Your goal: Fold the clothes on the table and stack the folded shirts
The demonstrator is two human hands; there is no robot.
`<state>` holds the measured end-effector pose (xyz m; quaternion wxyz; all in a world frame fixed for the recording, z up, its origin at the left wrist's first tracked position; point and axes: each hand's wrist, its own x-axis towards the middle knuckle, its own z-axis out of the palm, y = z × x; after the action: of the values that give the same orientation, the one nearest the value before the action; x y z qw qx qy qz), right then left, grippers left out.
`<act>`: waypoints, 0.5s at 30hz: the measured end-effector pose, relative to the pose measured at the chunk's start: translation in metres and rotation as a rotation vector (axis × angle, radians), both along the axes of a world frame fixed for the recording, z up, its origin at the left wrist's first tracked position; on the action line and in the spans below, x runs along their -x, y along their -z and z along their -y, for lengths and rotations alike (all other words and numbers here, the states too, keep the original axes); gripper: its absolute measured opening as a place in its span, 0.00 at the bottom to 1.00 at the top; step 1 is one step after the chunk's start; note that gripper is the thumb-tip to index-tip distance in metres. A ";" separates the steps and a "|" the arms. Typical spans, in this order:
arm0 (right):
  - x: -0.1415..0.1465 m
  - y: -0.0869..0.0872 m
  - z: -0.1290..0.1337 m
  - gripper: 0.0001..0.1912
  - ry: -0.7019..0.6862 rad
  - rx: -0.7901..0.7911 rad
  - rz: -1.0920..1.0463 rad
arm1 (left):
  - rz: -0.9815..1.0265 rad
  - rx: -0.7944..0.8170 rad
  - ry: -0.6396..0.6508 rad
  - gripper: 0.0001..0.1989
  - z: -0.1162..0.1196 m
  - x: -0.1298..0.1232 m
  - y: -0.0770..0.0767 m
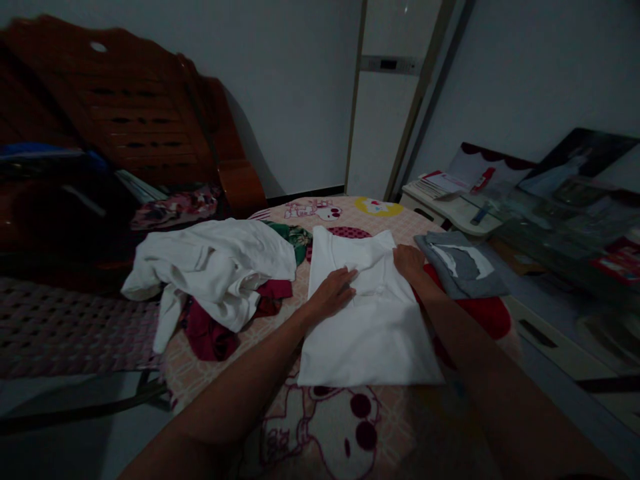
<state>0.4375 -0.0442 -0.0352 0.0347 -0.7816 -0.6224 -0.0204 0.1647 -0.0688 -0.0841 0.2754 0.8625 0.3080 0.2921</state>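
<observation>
A white garment [370,333], folded into a long flat shape, lies in the middle of a round table with a pink patterned cover [400,427]. My left hand [334,292] rests on its upper left part, fingers apart and nothing held. At the garment's upper right edge, my right hand [409,261] has its fingers curled closed against the fabric. A crumpled white garment [220,260] is heaped to the left, over dark red cloth [213,337] and green cloth [295,240]. Folded grey clothing [463,267] with a white print lies right of my right hand.
A carved wooden chair [145,127] stands behind on the left, near a woven seat [75,327]. On the right are a white cabinet [450,207] with papers and a glass-topped surface [550,220]. A tall white appliance [383,120] stands at the back.
</observation>
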 end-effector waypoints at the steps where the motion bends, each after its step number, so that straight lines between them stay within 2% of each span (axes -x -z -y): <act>1: -0.001 0.000 0.000 0.21 0.020 -0.018 0.003 | 0.002 -0.004 -0.009 0.29 0.000 0.000 0.001; 7: 0.002 -0.005 -0.004 0.17 0.025 -0.074 0.023 | -0.014 -0.020 -0.033 0.27 -0.002 -0.002 0.005; 11: 0.017 -0.017 -0.016 0.19 -0.039 -0.120 0.000 | -0.017 -0.031 -0.014 0.26 -0.003 -0.001 0.006; 15: 0.034 -0.025 -0.034 0.21 -0.128 -0.058 -0.087 | 0.012 -0.027 -0.008 0.28 -0.002 0.000 0.004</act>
<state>0.4039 -0.0099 -0.0103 0.0858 -0.7389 -0.6683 -0.0022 0.1651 -0.0668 -0.0877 0.2643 0.8633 0.3057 0.3024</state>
